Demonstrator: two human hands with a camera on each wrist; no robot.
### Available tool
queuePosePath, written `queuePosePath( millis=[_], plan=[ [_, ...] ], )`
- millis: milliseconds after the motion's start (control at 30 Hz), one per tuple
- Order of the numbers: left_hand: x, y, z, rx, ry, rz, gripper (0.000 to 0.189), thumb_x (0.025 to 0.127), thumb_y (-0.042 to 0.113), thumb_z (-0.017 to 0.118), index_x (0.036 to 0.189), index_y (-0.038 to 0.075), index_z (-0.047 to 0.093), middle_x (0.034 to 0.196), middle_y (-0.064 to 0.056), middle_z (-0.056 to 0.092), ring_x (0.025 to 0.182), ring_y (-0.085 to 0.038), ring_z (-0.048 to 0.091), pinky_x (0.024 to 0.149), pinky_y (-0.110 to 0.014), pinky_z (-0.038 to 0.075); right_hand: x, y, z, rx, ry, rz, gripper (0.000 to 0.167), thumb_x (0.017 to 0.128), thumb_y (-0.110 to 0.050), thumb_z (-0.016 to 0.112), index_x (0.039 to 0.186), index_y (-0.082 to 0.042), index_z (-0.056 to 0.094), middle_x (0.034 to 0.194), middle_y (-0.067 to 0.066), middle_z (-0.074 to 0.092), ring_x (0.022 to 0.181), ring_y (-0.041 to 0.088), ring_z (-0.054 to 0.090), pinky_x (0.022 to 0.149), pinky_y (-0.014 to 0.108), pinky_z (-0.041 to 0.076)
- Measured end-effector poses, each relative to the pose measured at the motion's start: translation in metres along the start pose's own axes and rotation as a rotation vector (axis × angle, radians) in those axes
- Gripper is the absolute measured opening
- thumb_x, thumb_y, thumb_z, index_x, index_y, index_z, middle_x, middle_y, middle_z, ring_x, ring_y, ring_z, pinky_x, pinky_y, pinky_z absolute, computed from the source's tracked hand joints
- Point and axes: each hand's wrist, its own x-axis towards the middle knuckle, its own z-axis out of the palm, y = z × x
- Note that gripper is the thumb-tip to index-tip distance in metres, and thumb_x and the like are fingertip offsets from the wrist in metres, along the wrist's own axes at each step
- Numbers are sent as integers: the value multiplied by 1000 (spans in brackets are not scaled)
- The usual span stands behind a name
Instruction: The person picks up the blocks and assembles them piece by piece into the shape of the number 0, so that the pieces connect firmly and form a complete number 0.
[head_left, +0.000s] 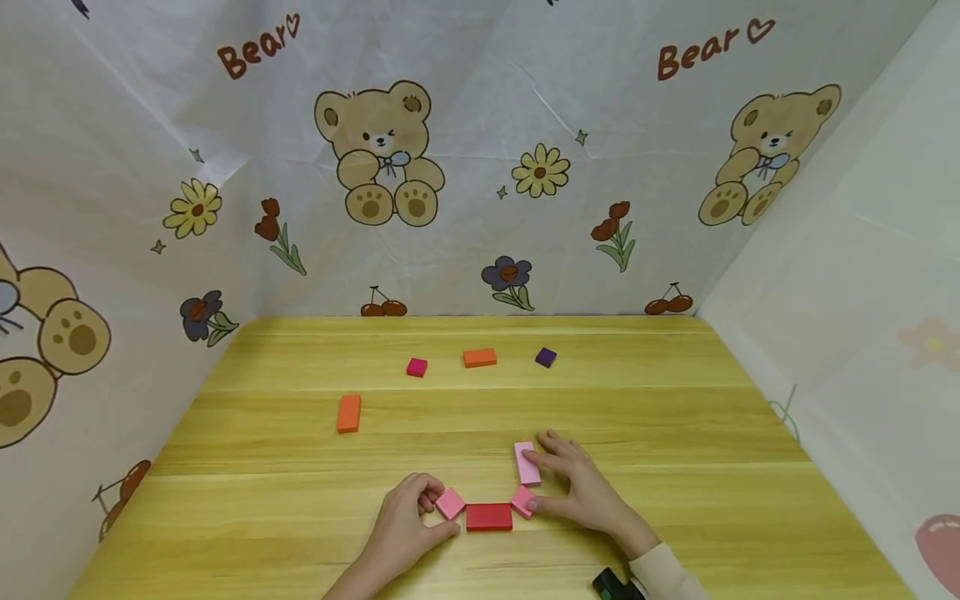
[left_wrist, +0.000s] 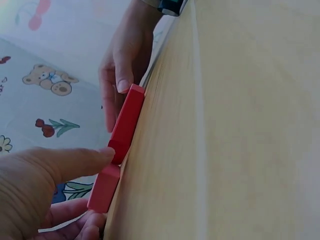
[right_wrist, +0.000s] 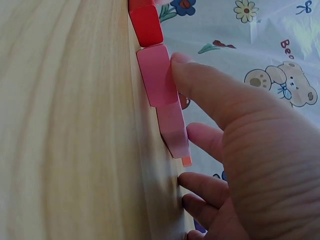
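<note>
A red rectangular block (head_left: 489, 517) lies on the table with a small pink square block (head_left: 450, 504) at its left end, set at an angle. My left hand (head_left: 407, 521) pinches that left pink square, curled fingers on its outer side and thumb (left_wrist: 95, 161) at the corner beside the red block. At the red block's right end sits another pink square block (right_wrist: 159, 75), touched by the thumb of my right hand (head_left: 588, 492). Beyond it a light pink rectangular block (head_left: 527, 463) stretches away, my right index finger against its side. The other right fingers extend loosely.
Farther back on the table (head_left: 675, 400) lie an orange block (head_left: 348, 414) at left, a small magenta block (head_left: 417, 367), another orange block (head_left: 480, 358) and a small purple block (head_left: 546, 357). A bear-print cloth (head_left: 465, 167) rises behind. A dark device (head_left: 617, 585) sits by the right wrist.
</note>
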Motion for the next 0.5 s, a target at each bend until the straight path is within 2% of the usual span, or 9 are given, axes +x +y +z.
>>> queuePosePath(
  millis=[133, 200, 367, 433, 500],
  plan=[
    [2, 3, -9, -39, -30, -13, 46, 67, 25, 90, 101, 9, 63, 88, 4, 57, 76, -5, 49, 68, -20, 47, -1, 1, 1, -5, 1, -8, 63, 78, -44, 79, 133, -18, 62, 149, 22, 44, 143, 45, 29, 113, 67, 16],
    [5, 6, -15, -52, -13, -35, 45, 69, 25, 89, 102, 8, 64, 90, 1, 58, 77, -8, 51, 69, -21, 48, -1, 1, 1, -3, 2, -8, 63, 78, -44, 80, 133, -18, 62, 149, 22, 44, 143, 45, 29, 112, 67, 16],
    [23, 5, -42, -15, 149, -72, 43, 72, 21, 87, 106, 7, 67, 98, -7, 61, 88, -17, 55, 78, -31, 52, -1, 1, 1, 6, 3, -2, 63, 78, -43, 80, 133, -18, 63, 149, 22, 43, 143, 45, 28, 113, 68, 15],
    [31, 0, -57, 4, 219, -93, 46, 74, 18, 86, 113, 5, 65, 107, -11, 60, 96, -23, 55, 84, -38, 50, -1, 2, 1, 9, -1, 0, 63, 78, -44, 79, 133, -17, 63, 149, 22, 43, 143, 45, 28, 113, 68, 14],
    [39, -8, -74, 17, 257, -124, 53, 77, 17, 83, 123, 3, 60, 119, -16, 55, 106, -30, 53, 89, -46, 47, -1, 2, 0, 9, -6, 4, 63, 78, -45, 79, 133, -18, 63, 149, 21, 43, 144, 44, 28, 113, 67, 14]
  ],
)
